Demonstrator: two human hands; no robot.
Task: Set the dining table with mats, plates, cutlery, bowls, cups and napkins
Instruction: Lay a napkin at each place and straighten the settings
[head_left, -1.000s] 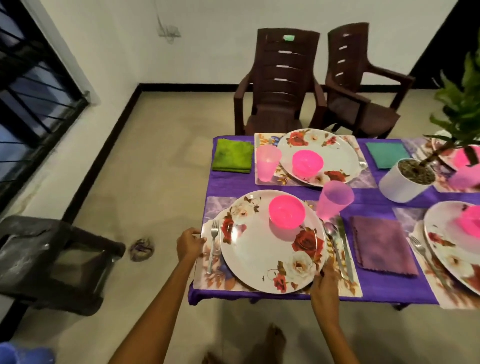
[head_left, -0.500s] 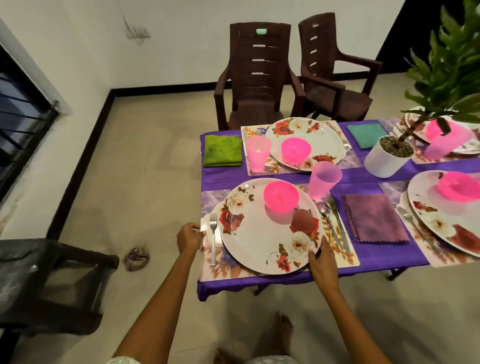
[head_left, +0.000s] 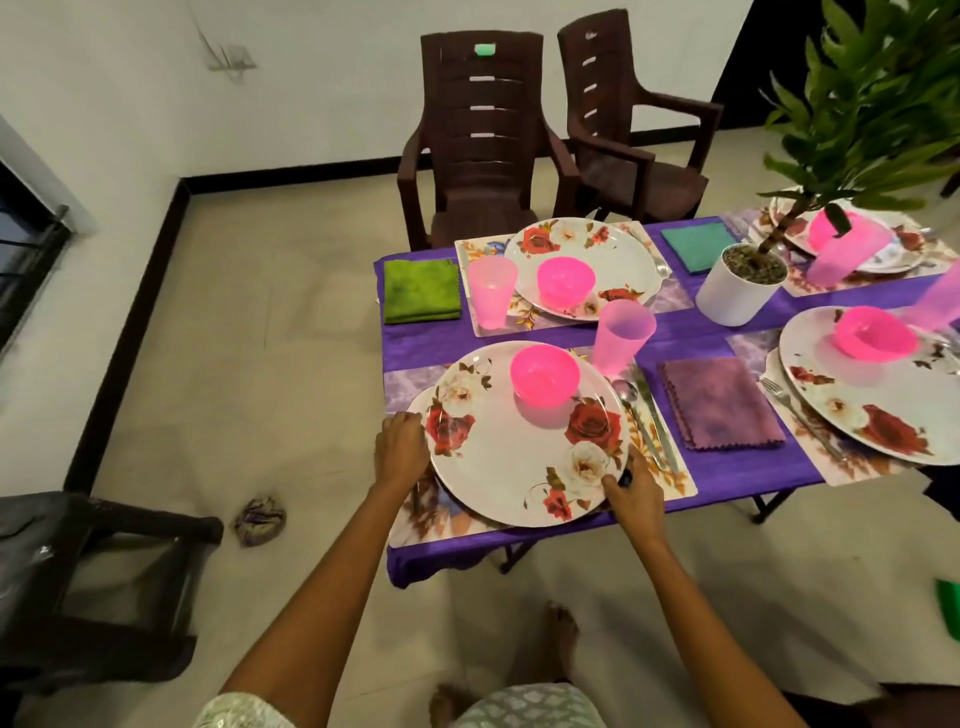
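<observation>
Large round floral-printed white plate (head_left: 524, 447), likely rigid, smooth and slippery, carrying a loose pink plastic bowl (head_left: 544, 376); left hand (head_left: 401, 451) and right hand (head_left: 631, 492) grip opposite rims.

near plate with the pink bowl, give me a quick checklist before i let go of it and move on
1. Both hands on the plate: left hand at its left rim, right hand at its near right rim. Ok.
2. Pink bowl upright on the plate. Ok.
3. Plate wholly on the mat: its left rim seems to run past the mat's edge. Not ok.
4. Fork left of the plate: mostly hidden by the left hand. Cannot tell.
5. Spoon and knife to the right, clear of the plate. Ok.
6. Cup upright beyond the plate. Ok.
</observation>
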